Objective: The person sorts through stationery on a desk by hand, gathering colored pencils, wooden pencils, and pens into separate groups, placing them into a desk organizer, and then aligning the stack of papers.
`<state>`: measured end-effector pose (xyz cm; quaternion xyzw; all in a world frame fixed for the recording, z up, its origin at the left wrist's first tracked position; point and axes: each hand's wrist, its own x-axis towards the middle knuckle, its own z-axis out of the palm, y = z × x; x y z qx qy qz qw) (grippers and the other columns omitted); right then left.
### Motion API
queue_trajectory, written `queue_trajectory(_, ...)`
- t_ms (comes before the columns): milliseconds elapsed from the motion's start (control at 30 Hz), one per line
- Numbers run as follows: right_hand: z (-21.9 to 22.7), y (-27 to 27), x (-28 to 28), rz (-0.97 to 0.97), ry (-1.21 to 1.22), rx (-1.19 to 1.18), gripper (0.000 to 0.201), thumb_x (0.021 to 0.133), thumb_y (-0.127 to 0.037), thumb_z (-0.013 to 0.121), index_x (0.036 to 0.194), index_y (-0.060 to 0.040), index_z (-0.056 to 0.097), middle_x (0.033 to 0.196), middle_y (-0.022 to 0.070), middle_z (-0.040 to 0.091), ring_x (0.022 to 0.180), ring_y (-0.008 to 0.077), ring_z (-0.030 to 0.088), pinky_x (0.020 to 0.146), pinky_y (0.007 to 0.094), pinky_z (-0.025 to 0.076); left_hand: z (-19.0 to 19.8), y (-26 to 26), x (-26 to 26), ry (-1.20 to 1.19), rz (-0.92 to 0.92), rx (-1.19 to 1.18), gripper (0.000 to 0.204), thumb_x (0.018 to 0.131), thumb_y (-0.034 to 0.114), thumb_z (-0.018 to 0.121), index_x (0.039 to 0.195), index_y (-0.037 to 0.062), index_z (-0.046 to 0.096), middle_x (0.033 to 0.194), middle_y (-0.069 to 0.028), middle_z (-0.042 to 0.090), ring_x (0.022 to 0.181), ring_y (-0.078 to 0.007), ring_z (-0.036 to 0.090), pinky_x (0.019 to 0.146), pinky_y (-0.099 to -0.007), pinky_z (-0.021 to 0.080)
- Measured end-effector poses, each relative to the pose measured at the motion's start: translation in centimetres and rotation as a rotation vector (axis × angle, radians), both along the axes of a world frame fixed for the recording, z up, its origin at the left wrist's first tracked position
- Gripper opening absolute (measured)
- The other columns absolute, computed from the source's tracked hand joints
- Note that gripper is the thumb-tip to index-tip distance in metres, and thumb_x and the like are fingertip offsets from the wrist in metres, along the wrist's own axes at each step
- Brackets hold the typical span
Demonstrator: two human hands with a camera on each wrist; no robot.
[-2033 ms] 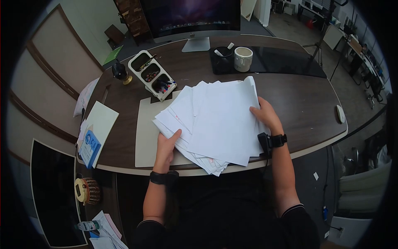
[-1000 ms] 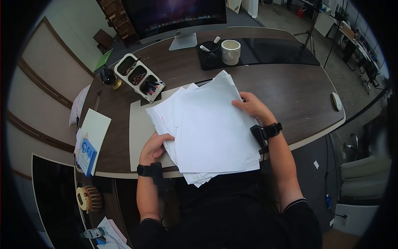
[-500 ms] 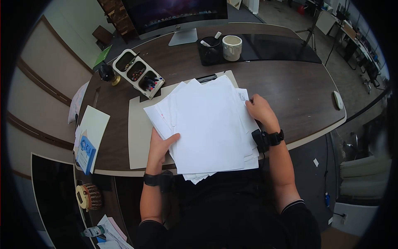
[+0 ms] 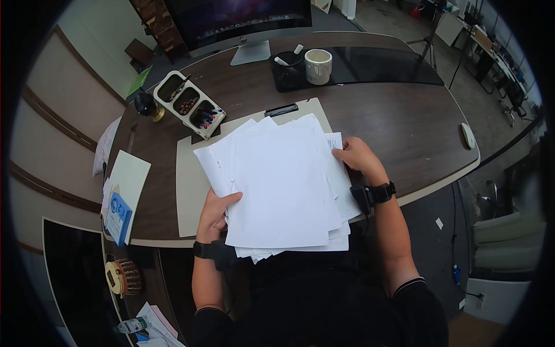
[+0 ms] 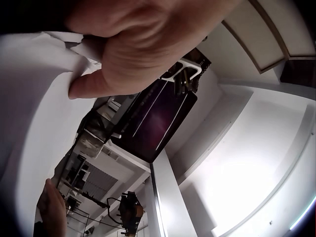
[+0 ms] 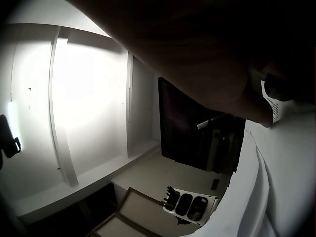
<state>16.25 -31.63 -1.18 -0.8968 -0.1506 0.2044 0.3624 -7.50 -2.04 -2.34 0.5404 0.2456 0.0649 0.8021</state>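
Observation:
A loose stack of white papers point(image 4: 277, 185), its sheets fanned unevenly, lies over a beige board point(image 4: 188, 194) with a black clip point(image 4: 281, 110) and overhangs the desk's front edge. My left hand point(image 4: 215, 211) grips the stack's left edge, thumb on top and the other fingers hidden beneath. At the right edge my right hand point(image 4: 361, 156) pinches a sheet with printed text point(image 4: 334, 140) that sticks out from under the top sheets. In the left wrist view the thumb point(image 5: 91, 85) presses on the paper. The right wrist view shows fingers at the printed corner, in shadow.
Behind the papers stand a pen organizer point(image 4: 189, 104), a mug point(image 4: 318, 66) and a black cup point(image 4: 288, 69) with white markers. A monitor point(image 4: 243, 23) is at the back. To the left lie a pale folder point(image 4: 136, 170) and a blue box point(image 4: 118, 218); a mouse point(image 4: 467, 136) is far right.
The stack has shifted down and left, uncovering the board's black clip. My right hand has moved from the curled right edge of the top sheets to a printed sheet beneath; the left keeps its grip.

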Motion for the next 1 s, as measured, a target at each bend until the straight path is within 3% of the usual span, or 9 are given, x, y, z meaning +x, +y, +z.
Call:
queue_trajectory(100, -1.4, -0.2, 0.0, -0.06, -0.306, 0.089, 0.023, 0.081, -0.016, 0.067, 0.087, 0.0054, 0.065, 0.08, 0.0198, 0.066, 0.076, 0.0329, 0.066, 0.072, 0.0369, 0.051, 0.1, -0.1, 0.0, 0.021, 0.02, 0.076, 0.072, 0.072, -0.007, 0.073, 0.137, -0.0048, 0.04, 0.126, -0.0179, 0.057, 0.113, -0.0296, 0.059, 0.097, -0.0414, 0.049)
queue_trajectory(300, -0.6, 0.4, -0.4, -0.023, -0.376, 0.342, 0.016, 0.083, -0.008, 0.063, 0.094, 0.0043, 0.064, 0.079, 0.0199, 0.066, 0.073, 0.0314, 0.063, 0.07, 0.0359, 0.05, 0.5, -0.2, 0.4, 0.005, -0.047, 0.096, 0.075, 0.07, -0.005, 0.074, 0.137, -0.0043, 0.04, 0.127, -0.0171, 0.056, 0.116, -0.0301, 0.057, 0.1, -0.0414, 0.048)
queue_trajectory(400, 1.0, 1.1, 0.1, -0.047, -0.329, 0.35, 0.017, 0.087, -0.009, 0.061, 0.097, 0.0037, 0.063, 0.084, 0.016, 0.068, 0.075, 0.0271, 0.064, 0.07, 0.0339, 0.05, 0.6, -0.3, 0.7, -0.037, -0.067, 0.08, 0.075, 0.07, -0.005, 0.074, 0.137, -0.0042, 0.04, 0.129, -0.0166, 0.055, 0.118, -0.0298, 0.056, 0.101, -0.0414, 0.047)
queue_trajectory(500, -0.5, 1.7, 1.9, -0.012, -0.1, 0.621, 0.027, 0.094, -0.02, 0.056, 0.109, 0.0021, 0.062, 0.098, 0.0143, 0.068, 0.089, 0.0222, 0.064, 0.078, 0.0331, 0.05, 0.8, -0.3, 0.8, -0.078, -0.056, 0.08, 0.074, 0.072, -0.004, 0.074, 0.137, -0.0045, 0.04, 0.129, -0.0164, 0.055, 0.118, -0.0291, 0.055, 0.101, -0.0412, 0.047)
queue_trajectory(600, -1.2, 3.1, 1.6, -0.191, 0.101, 0.625, 0.042, 0.099, -0.032, 0.05, 0.124, 0.0012, 0.056, 0.117, 0.0156, 0.062, 0.105, 0.0207, 0.059, 0.088, 0.0329, 0.047, 0.5, -0.1, 1.4, -0.038, -0.021, 0.033, 0.071, 0.074, -0.003, 0.072, 0.137, -0.0054, 0.04, 0.126, -0.0169, 0.056, 0.115, -0.0289, 0.058, 0.098, -0.0402, 0.049)
queue_trajectory(700, -0.8, 3.4, 1.1, -0.188, 0.399, 0.791, 0.055, 0.099, -0.04, 0.047, 0.132, 0.0036, 0.048, 0.126, 0.0213, 0.056, 0.113, 0.0237, 0.055, 0.096, 0.034, 0.044, 1.0, -0.5, 2.1, 0.011, -0.027, 0.041, 0.067, 0.076, -0.002, 0.071, 0.135, -0.0064, 0.04, 0.123, -0.0181, 0.058, 0.108, -0.0288, 0.062, 0.092, -0.0386, 0.053)
queue_trajectory(800, 0.3, 3.0, 0.3, -0.074, 0.327, 0.633, 0.057, 0.096, -0.036, 0.054, 0.134, 0.0066, 0.045, 0.126, 0.0226, 0.055, 0.115, 0.0247, 0.054, 0.094, 0.0356, 0.046, 0.9, -0.7, 2.5, 0.007, -0.066, 0.085, 0.066, 0.076, -0.004, 0.07, 0.135, -0.0062, 0.041, 0.124, -0.0195, 0.058, 0.109, -0.0285, 0.062, 0.092, -0.0375, 0.053)
queue_trajectory(900, -1.4, 2.9, 0.0, -0.068, 0.017, 0.637, 0.059, 0.092, -0.03, 0.062, 0.132, 0.0092, 0.044, 0.122, 0.023, 0.056, 0.111, 0.0252, 0.057, 0.091, 0.0366, 0.049, 0.8, -1.0, 2.9, -0.031, -0.071, 0.104, 0.066, 0.076, -0.003, 0.071, 0.135, -0.0059, 0.04, 0.122, -0.0196, 0.059, 0.101, -0.03, 0.065, 0.088, -0.0382, 0.056)
queue_trajectory(1000, -1.8, 2.9, -0.3, -0.02, 0.265, 0.688, 0.057, 0.088, -0.02, 0.067, 0.131, 0.0098, 0.044, 0.119, 0.0215, 0.058, 0.105, 0.0246, 0.061, 0.085, 0.0358, 0.053, 0.9, -0.8, 2.9, -0.001, -0.08, 0.056, 0.07, 0.074, -0.006, 0.073, 0.135, -0.0049, 0.04, 0.123, -0.0183, 0.059, 0.112, -0.0289, 0.061, 0.093, -0.0387, 0.053)
